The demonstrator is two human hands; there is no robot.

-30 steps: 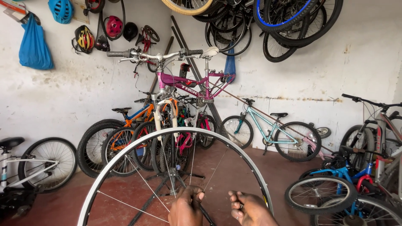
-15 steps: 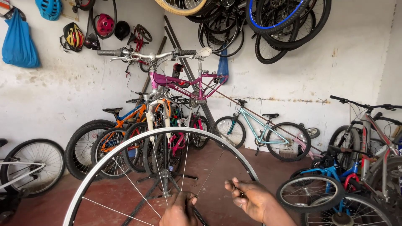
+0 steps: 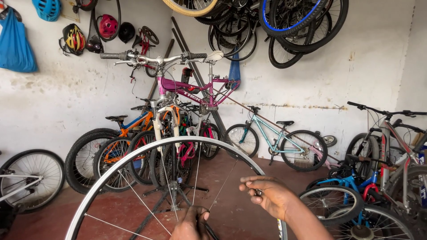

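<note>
A silver spoked wheel rim (image 3: 133, 160) stands upright in front of me, its lower part cut off by the frame's bottom edge. My left hand (image 3: 190, 224) grips the wheel near its hub, where the spokes meet. To the right, my right hand (image 3: 269, 195) is raised beside the rim, its fingers pinched on a small dark metal tool. A thin spoke (image 3: 222, 184) runs up toward the rim just left of that hand.
A magenta bike (image 3: 195, 91) sits on a repair stand (image 3: 173, 195) behind the wheel. Several bikes lean on the white wall, including a teal one (image 3: 271, 140). Helmets (image 3: 75, 38) and tyres (image 3: 284, 26) hang above. More bikes (image 3: 382, 178) crowd the right.
My right hand has risen from low by the hub up to the rim's right side. The view has shifted slightly, so the wheel sits further right.
</note>
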